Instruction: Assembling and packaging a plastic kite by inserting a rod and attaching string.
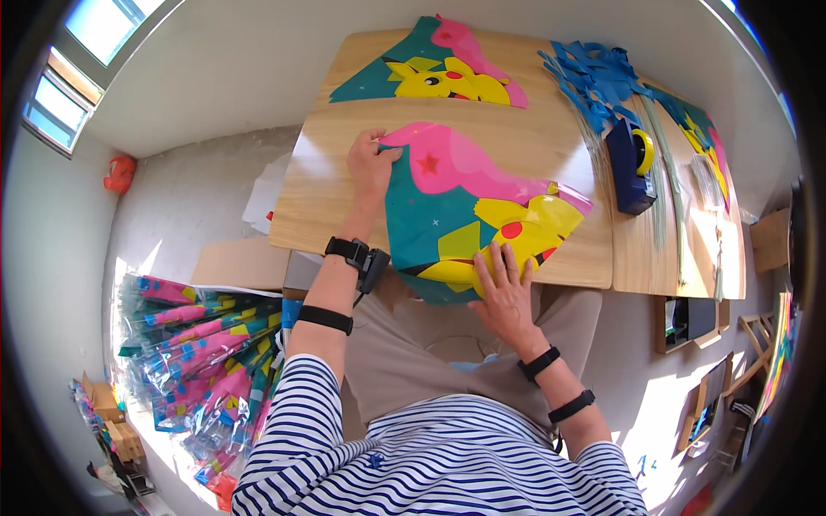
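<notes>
A glossy printed plastic sheet (430,215) in teal, pink and yellow, with a cartoon figure and a red star, lies at the table's near edge. Its lower end hangs over my lap. My left hand (372,163) pinches its upper left corner between thumb and fingers. On the yellow part, near the table edge, my right hand (506,299) lies flat with its fingers stretched out. Black bands circle both forearms, and a small black device (372,269) sits at my left wrist.
A similar sheet (439,73) lies at the table's far side. To the right are blue ribbon strips (602,82), a dark blue tape dispenser (631,172) with yellow tape, and thin pale sticks (671,198). Bagged colourful bundles (206,353) fill a box at floor left.
</notes>
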`<state>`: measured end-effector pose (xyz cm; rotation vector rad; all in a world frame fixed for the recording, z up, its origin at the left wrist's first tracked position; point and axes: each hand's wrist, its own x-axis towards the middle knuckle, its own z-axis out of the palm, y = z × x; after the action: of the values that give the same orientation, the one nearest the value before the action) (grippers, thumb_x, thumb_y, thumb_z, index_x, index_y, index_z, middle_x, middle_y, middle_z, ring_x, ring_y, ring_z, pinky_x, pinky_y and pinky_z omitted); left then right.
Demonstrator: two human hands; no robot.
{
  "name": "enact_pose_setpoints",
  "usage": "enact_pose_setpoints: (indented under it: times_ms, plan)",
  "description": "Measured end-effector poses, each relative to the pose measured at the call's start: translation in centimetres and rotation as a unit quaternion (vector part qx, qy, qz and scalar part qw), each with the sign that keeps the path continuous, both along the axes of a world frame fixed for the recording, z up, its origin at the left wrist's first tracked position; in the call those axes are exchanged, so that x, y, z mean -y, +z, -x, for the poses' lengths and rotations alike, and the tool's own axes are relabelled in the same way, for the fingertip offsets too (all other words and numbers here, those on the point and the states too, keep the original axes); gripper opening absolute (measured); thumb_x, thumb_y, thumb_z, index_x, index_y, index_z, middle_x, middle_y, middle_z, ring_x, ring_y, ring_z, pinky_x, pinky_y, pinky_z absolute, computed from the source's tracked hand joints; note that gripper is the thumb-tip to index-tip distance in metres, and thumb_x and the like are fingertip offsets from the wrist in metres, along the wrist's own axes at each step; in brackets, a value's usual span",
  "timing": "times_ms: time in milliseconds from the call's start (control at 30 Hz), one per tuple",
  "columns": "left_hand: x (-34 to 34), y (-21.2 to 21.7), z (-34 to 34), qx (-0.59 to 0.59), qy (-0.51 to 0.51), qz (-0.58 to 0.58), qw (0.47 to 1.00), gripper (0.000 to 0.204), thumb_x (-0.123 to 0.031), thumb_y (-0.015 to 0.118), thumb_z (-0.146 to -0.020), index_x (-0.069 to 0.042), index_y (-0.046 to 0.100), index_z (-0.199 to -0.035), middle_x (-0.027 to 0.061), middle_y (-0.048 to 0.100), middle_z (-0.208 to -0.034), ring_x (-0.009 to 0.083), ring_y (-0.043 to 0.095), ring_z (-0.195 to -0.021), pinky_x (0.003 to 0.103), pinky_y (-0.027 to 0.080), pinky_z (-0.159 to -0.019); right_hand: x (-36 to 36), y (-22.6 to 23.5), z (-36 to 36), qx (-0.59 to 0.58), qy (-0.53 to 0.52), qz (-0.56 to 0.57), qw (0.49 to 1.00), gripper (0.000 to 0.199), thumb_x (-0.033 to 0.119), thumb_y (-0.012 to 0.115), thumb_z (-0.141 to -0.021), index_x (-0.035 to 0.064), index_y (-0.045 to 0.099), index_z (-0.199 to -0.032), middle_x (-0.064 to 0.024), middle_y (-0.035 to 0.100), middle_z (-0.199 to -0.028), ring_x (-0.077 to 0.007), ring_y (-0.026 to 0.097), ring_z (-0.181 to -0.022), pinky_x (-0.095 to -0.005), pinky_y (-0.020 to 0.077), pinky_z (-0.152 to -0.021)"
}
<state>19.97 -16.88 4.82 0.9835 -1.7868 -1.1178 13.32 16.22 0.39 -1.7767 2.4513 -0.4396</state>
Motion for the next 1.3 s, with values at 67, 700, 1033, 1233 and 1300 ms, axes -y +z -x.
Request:
enact_pose_setpoints:
  times_ms: [67,700,1033,1233,1300]
  plan:
    - [-1.2,2.0,-0.5,-0.041,-0.049,-0.061,0.996,0.043,0.005,0.074,-0.077,0.005,0.060,-0.118,0.0095,0.074,-0.089,0.0119,0.067,-0.080,0.024,0.054,-0.073,-0.1,0.4,0.0,0.016,0.000,0.009,1.000,0.088,0.029,0.082,-0.074,0.0119,0.042,-0.151,-0.0202,0.030,-0.160,-0.0388,0.023,-0.150,-0.0671,0.0116,-0.117]
    - [-12.8,7.7,-1.0,-0.033,-0.296,-0.111,0.948,0.046,0.002,0.073,-0.084,0.002,0.054,-0.125,0.0061,0.071,-0.093,0.0088,0.066,-0.086,0.022,0.052,-0.081,7.2,8.5,6.6,0.463,-0.111,0.353,0.805,0.014,0.005,0.074,-0.087,-0.0015,0.063,-0.092,-0.0003,0.058,-0.079,-0.0062,0.052,-0.068,-0.0226,0.0450,-0.060]
    - [-12.3,6.8,-0.9,-0.082,-0.294,-0.137,0.943,0.033,0.005,0.073,-0.082,0.001,0.061,-0.112,0.0020,0.070,-0.081,0.0060,0.064,-0.078,0.021,0.050,-0.071,6.4,8.9,5.0,0.440,-0.101,0.354,0.819,0.019,0.005,0.076,-0.083,-0.0025,0.066,-0.098,0.0003,0.055,-0.081,-0.0071,0.047,-0.067,-0.0251,0.0410,-0.060]
    - [-13.3,7.5,-0.7,-0.073,-0.295,-0.136,0.943,0.029,0.004,0.080,-0.076,-0.002,0.064,-0.100,0.0008,0.069,-0.079,0.0047,0.062,-0.073,0.021,0.049,-0.069,6.2,11.2,4.8,0.378,-0.083,0.367,0.846,0.016,0.001,0.076,-0.080,-0.0012,0.071,-0.095,-0.0034,0.058,-0.079,-0.0107,0.051,-0.067,-0.0258,0.0423,-0.061]
    - [-13.4,7.7,-0.6,-0.079,-0.302,-0.150,0.938,0.025,0.003,0.080,-0.077,-0.003,0.065,-0.096,0.0011,0.069,-0.079,0.0048,0.062,-0.072,0.021,0.050,-0.069,6.2,11.1,4.9,0.336,-0.065,0.403,0.849,0.014,-0.001,0.074,-0.080,-0.0016,0.071,-0.094,-0.0046,0.059,-0.077,-0.0111,0.053,-0.068,-0.0264,0.0425,-0.061]
